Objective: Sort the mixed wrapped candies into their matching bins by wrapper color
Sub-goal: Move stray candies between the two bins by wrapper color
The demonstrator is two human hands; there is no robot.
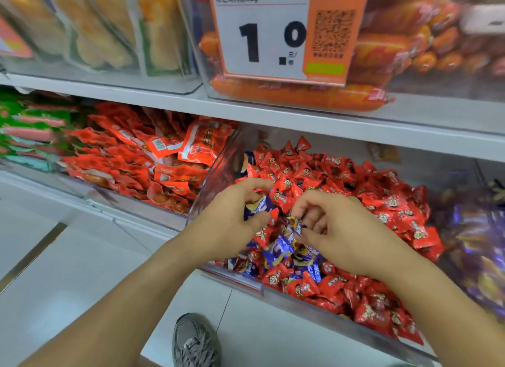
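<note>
Left hand: fingers curled, thumb and fingers gripping a blue-wrapped candy; whether more than one piece sits in that grip cannot be determined, since the palm hides the rest. Right hand: fingers bent downward, thumb and fingertips pinching a second blue candy at its end; the lower fingers are partly hidden behind the knuckles. Both hands sit close together, palms roughly facing each other, above the near left part of a clear bin. Both forearms enter from the bottom edge and are cut off there.

The bin holds a heap of red-wrapped candies. A cluster of loose blue candies lies mixed among them directly below the hands, near the bin's front wall. Print on the wrappers is too small to read.

To the right, a neighbouring bin of purple-blue candies is blurred and cut by the frame edge. To the left, a bin of red snack packets; further left, green packets, blurred. On the shelf above, orange sausages behind a price tag reading 1.0; its smaller print is illegible. A grey shoe shows on the pale floor below.
</note>
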